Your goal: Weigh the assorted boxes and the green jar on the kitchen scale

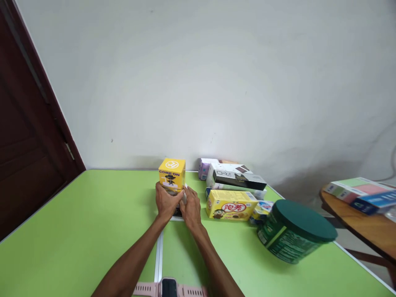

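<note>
A yellow box (172,177) with "COME ON" and a small hatted figure on its front stands upright near the back of the green table. My left hand (166,201) is closed around its lower left part, thumb across the front. Close against the right side is my right hand (191,207), fingers bent around something pale that is mostly hidden. Below the hands shows a bit of a dark item with a pale edge (177,212); its kind cannot be made out. The two hands nearly touch each other.
Right of my hands are a yellow snack box (232,207), a black-and-white box (238,179), a purple box (204,169), a small yellow-and-blue pack (260,211) and a green lidded tub (293,235). A smartwatch (169,286) lies at the front. Flat boxes (368,194) rest on a wooden table (346,212).
</note>
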`<action>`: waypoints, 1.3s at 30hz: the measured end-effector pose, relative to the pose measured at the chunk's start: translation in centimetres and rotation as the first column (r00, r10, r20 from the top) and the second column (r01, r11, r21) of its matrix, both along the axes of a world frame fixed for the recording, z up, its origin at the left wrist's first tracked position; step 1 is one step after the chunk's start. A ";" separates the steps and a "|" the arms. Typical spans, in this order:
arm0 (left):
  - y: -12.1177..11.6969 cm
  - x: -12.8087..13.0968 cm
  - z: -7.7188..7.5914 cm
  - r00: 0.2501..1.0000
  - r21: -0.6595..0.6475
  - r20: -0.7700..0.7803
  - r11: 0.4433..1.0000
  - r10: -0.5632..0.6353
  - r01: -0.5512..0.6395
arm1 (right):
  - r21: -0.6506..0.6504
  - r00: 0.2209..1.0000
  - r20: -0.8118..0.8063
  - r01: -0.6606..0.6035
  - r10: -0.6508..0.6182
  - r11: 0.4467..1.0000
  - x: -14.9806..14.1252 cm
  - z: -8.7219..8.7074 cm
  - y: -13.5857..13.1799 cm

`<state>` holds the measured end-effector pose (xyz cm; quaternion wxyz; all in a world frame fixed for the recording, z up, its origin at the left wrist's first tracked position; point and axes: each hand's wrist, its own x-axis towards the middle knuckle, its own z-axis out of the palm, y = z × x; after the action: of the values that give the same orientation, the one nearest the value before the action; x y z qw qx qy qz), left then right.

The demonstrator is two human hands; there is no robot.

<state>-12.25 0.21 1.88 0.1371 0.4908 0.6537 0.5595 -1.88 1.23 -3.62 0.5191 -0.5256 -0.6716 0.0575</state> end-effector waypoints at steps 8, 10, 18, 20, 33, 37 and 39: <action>0.0 0.6 -0.7 0.996 -0.015 -0.068 0.998 -0.063 0.062 | -0.068 0.994 -0.069 -0.086 0.082 0.994 1.6 -0.8 0.3; -0.4 -0.2 -0.9 0.992 0.012 -0.067 0.994 -0.105 0.106 | -0.076 0.993 -0.082 -0.090 0.084 0.993 2.2 -1.2 -0.4; -2.0 -8.0 -4.7 0.948 0.022 0.247 0.979 -0.202 0.203 | -0.188 0.967 -0.255 -0.031 -0.018 0.982 5.1 -5.2 -4.4; -2.1 -9.4 -5.8 0.933 -0.033 0.303 0.976 -0.193 0.213 | -0.204 0.953 -0.301 -0.040 -0.024 0.978 5.4 -5.6 -4.6; -2.7 -9.8 -6.4 0.942 -0.002 0.272 0.979 -0.195 0.203 | -0.182 0.960 -0.277 -0.006 -0.046 0.983 5.0 -4.5 -5.2; -2.9 -9.8 -6.1 0.949 -0.013 0.255 0.980 -0.187 0.197 | -0.184 0.954 -0.297 -0.015 -0.041 0.983 5.0 -4.2 -5.3; -3.0 -9.8 -6.0 0.949 -0.016 0.251 0.980 -0.190 0.200 | -0.192 0.951 -0.307 -0.027 -0.034 0.981 5.1 -4.0 -5.5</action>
<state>-22.02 -2.81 -4.16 0.2826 0.4760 0.5912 0.5866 3.18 -4.28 -7.61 0.5640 -0.5593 -0.5725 0.2031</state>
